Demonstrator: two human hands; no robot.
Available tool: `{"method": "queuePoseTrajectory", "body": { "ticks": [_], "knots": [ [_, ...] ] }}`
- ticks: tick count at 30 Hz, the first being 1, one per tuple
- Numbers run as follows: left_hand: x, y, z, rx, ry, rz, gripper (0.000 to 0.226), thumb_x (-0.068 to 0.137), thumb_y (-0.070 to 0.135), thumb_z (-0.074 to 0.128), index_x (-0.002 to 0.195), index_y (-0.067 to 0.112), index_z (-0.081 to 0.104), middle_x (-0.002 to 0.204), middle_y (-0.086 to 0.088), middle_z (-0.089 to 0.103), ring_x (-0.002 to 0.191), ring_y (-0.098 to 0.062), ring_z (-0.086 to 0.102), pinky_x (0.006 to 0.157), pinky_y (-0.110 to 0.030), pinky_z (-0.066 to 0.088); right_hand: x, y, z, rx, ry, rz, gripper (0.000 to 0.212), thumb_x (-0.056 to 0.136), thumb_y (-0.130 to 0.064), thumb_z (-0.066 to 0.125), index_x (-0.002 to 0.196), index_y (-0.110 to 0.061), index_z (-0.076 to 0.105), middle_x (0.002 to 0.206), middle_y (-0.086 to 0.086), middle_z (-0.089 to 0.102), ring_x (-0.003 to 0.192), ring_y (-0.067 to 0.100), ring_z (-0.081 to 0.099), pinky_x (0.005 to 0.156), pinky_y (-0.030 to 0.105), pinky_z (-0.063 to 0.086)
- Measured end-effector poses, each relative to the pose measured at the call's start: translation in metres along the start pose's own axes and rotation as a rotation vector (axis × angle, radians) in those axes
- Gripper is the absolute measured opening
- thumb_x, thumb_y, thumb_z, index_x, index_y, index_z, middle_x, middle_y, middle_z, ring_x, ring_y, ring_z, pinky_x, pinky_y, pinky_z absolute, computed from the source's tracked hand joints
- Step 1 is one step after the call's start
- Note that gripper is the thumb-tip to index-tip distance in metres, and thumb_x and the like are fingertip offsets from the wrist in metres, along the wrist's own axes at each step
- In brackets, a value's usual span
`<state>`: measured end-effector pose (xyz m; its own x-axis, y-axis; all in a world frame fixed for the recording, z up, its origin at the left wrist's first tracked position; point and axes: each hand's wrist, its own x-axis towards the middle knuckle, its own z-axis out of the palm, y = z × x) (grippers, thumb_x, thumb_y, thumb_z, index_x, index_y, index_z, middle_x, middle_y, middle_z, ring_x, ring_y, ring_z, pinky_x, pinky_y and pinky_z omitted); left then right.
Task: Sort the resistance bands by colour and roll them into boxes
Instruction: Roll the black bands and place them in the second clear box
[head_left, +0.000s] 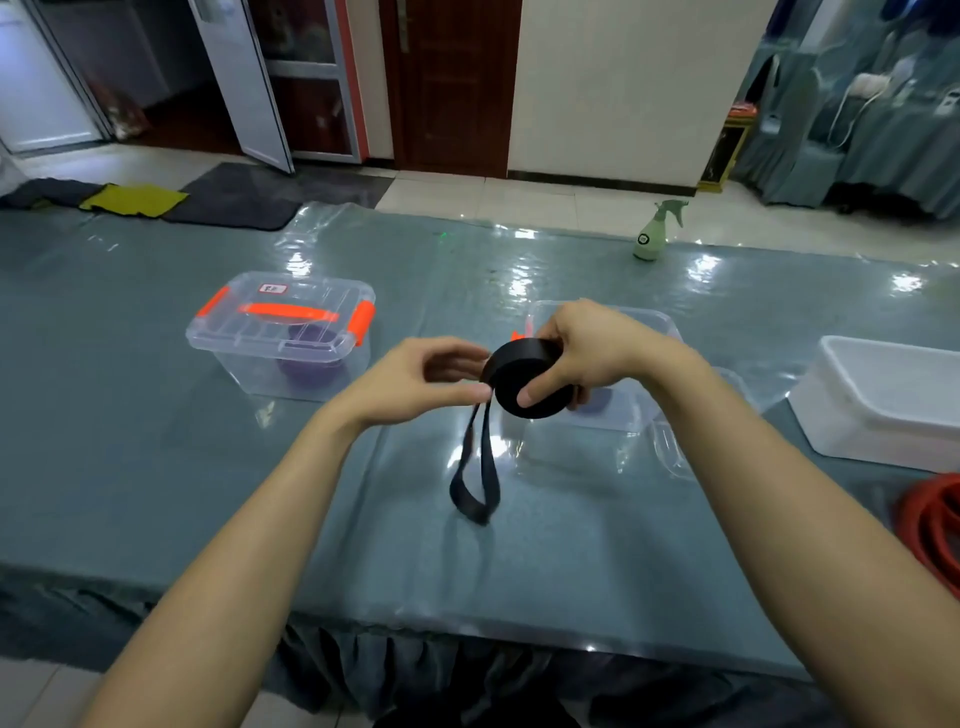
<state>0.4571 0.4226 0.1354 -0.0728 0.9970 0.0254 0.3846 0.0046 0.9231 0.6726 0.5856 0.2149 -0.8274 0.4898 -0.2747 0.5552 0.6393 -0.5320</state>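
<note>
Lidded box (280, 338) sat left, well apart from the hands, with a purple band (309, 364) inside. The table cover (156, 467) was glossy teal with bare room ahead. Left hand (415, 379) seemingly pinched the black band (524, 379) at its tail. Right hand (587, 348) gripped the rolled part over the open box (623, 415), and a loose loop touched the cover. White tub (883, 400) and red band (935, 530) lay at the right edge.

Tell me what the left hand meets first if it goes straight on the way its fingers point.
The left hand points right, at the black band rolled in the right hand; it would meet that roll almost at once, though depth is unclear.
</note>
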Motion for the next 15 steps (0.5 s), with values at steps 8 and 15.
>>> {"method": "queuePoseTrajectory", "body": {
  "ticks": [8,15],
  "knots": [
    [0.05,0.109,-0.044,0.164,0.053,0.166,0.036,0.073,0.025,0.102,0.103,0.018,0.082,0.094,-0.005,0.085,0.088,-0.017,0.082,0.087,-0.033,0.065,-0.012,-0.045,-0.078,0.034,0.086,-0.114,0.047,0.065,-0.046,0.102,0.095,-0.016,0.082,0.076,0.007,0.082,0.064,0.026,0.081,0.059,0.033,0.066],
    [0.057,0.13,-0.045,0.238,0.001,0.189,0.035,0.067,0.028,0.104,0.096,0.033,0.085,0.094,0.004,0.085,0.09,-0.013,0.083,0.078,-0.021,0.06,-0.023,-0.038,-0.086,0.131,0.151,-0.159,0.057,0.065,-0.043,0.102,0.109,-0.013,0.081,0.085,0.011,0.083,0.069,0.03,0.082,0.067,0.043,0.069]
  ]
}}
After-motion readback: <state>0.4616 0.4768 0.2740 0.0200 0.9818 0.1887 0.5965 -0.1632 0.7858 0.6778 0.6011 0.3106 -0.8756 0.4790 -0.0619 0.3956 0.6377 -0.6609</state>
